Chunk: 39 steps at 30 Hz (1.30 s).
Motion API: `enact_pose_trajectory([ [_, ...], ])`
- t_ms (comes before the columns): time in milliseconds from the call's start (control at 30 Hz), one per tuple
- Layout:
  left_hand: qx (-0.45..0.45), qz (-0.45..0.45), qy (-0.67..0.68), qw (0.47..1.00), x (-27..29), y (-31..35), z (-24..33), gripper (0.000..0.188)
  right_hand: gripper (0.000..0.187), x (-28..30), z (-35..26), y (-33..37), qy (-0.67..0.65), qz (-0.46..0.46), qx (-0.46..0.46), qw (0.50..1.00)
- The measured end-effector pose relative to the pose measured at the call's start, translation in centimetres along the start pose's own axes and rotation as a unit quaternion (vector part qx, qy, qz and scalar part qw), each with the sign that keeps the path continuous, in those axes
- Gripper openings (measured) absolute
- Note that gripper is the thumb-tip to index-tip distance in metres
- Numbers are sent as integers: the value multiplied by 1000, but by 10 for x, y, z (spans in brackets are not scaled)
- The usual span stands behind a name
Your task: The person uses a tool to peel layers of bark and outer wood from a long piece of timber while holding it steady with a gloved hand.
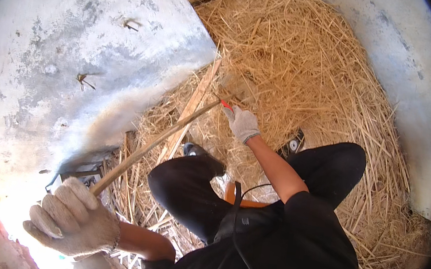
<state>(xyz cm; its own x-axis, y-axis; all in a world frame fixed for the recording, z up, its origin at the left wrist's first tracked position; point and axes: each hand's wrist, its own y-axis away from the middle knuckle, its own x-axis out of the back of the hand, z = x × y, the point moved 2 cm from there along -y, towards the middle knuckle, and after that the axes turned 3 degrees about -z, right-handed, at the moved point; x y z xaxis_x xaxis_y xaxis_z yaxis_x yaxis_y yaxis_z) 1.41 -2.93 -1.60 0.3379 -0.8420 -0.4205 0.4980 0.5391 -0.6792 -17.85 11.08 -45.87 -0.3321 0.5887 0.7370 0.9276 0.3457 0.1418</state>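
A long wooden stick (pixel 155 144) runs slantwise from lower left to the middle of the view. At its near end my left hand (pixel 73 219), in a knitted off-white work glove, has its fingers curled round the wood. My right hand (pixel 242 124), gloved alike, is closed on a small red-handled tool (pixel 226 105) beside the stick's far end. The tool's working end is too small to make out, and I cannot tell whether it touches the wood. A flat wooden board (pixel 197 97) lies on the straw behind the stick.
Loose straw (pixel 299 64) covers the ground around my bent legs. A whitewashed, flaking wall (pixel 44 86) with a corner stands at the left, and another pale wall (pixel 412 67) curves along the right. Below me shows part of an orange-brown seat (pixel 250 203). A black cable (pixel 236 228) hangs over my shirt.
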Motion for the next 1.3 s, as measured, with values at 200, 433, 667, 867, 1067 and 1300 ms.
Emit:
enact_pose_trajectory([
  [200, 8, 0, -21, 1000, 4, 2, 1, 55, 62, -13, 22, -9, 74, -63, -21, 995],
  [433, 20, 16, -29, 999, -2, -20, -3, 55, 68, -32, 42, -40, -390, -177, -251, 868],
  [667, 32, 124, -99, 987, 1, -22, -2, 55, 63, 18, -11, 14, -298, -2, -101, 949],
  [867, 20, 5, 63, 998, 26, -6, 6, 58, 65, 36, -28, 20, -49, -116, -92, 988],
  [1067, 62, 33, -92, 993, 24, -16, 8, 58, 69, -28, 36, -39, -59, -39, -104, 992],
  [1300, 7, -8, 38, 999, 24, -9, 2, 56, 49, 12, 2, 4, -623, -230, -331, 671],
])
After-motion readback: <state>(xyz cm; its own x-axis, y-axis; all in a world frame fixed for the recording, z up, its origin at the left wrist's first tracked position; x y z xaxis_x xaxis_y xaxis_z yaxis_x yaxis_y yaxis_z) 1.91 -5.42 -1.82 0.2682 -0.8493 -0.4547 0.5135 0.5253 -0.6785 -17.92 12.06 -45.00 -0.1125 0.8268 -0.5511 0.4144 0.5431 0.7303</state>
